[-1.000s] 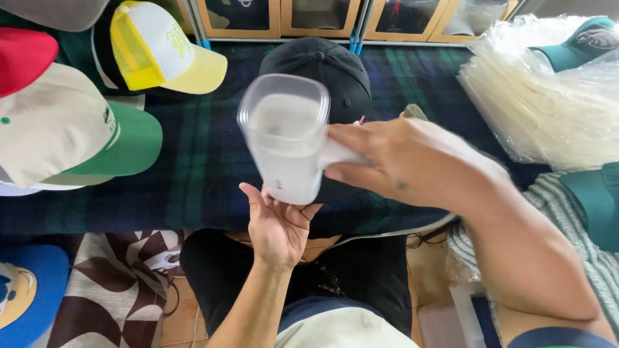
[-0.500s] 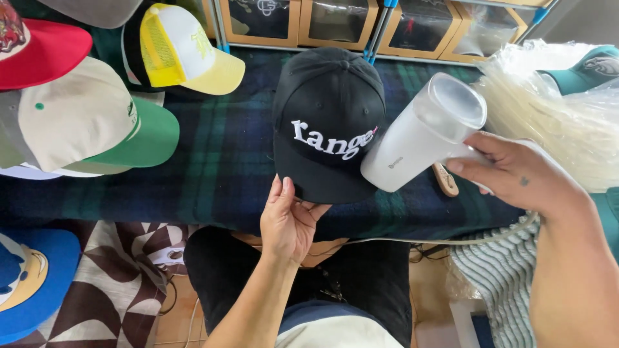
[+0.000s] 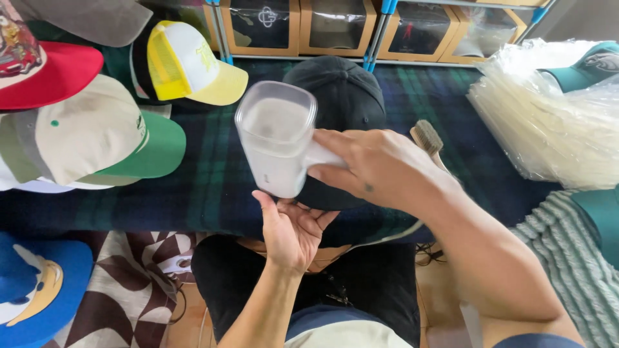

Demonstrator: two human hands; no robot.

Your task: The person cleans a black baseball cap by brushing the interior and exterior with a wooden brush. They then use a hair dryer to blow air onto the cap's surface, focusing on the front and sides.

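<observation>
- Right hand (image 3: 380, 171) is wrapped around the handle of a white handheld appliance with a clear plastic chamber (image 3: 276, 138), fingers closed on it, head held over the front of a black fabric baseball cap (image 3: 342, 103).
- Left hand (image 3: 293, 229) is spread, palm up, fingers under the near brim of the black cap, steadying it at the near edge of the dark green plaid-covered worktop (image 3: 213, 174).
- Progress, as a judgement: the appliance is being worked across the cap front; how much of the cap has been covered cannot be told, and the other caps look untouched.
- Change from half a second ago: the appliance was then lifted off to the right with the cap's front lettering exposed; it now sits over that front and hides it. The left hand stays at the brim.
- Surroundings: a wooden-handled bristle brush (image 3: 427, 136) lies just beside the cap on its right; a yellow-and-white mesh cap (image 3: 187, 67) and a cream cap with green brim (image 3: 97, 138) sit toward the left edge; a stack of clear plastic bags (image 3: 548, 122) lies at the right edge.
</observation>
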